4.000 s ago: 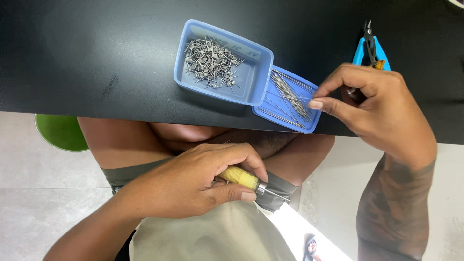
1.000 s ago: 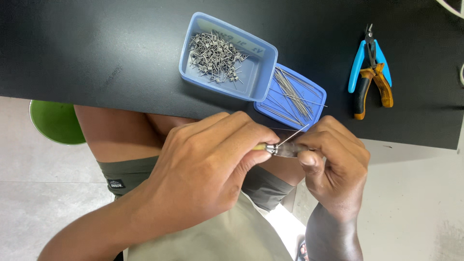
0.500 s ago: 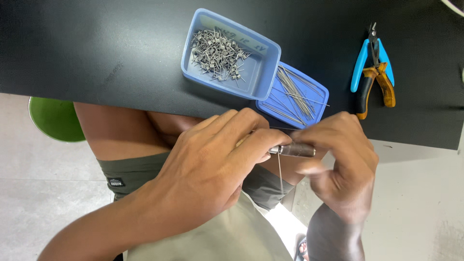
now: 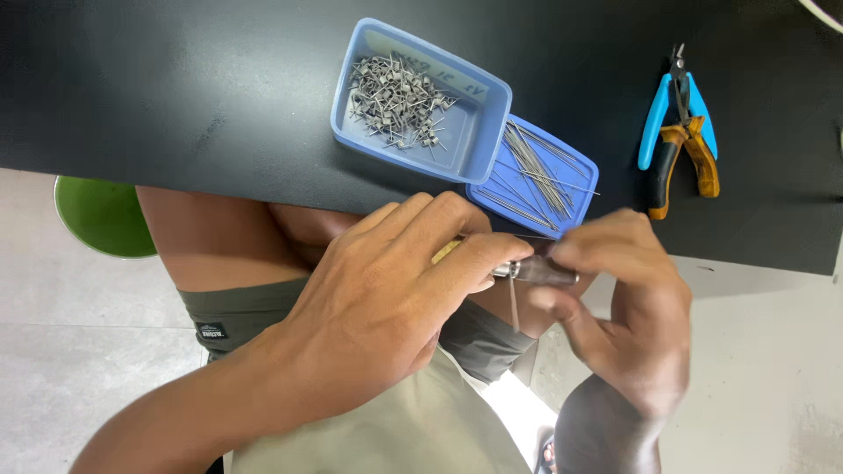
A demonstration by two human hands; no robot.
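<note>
Wire: thin, light, springy, bends easily; hangs from metal tip of small tool, below worktop edge. Left hand clasps tool's handle; right hand pinches tip. Judgement: grip near tool. Trays at 12 o'clock.

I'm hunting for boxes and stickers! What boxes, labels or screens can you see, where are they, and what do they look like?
Deep blue tray: on the black table, rectangular, holding small bent metal coils; faint handwriting on its inner wall.
Shallow blue tray: beside the deep one, flat, holding straight wires.
Small label: on the dark shorts' waistband, black with light print.
No screens or signs.
</note>
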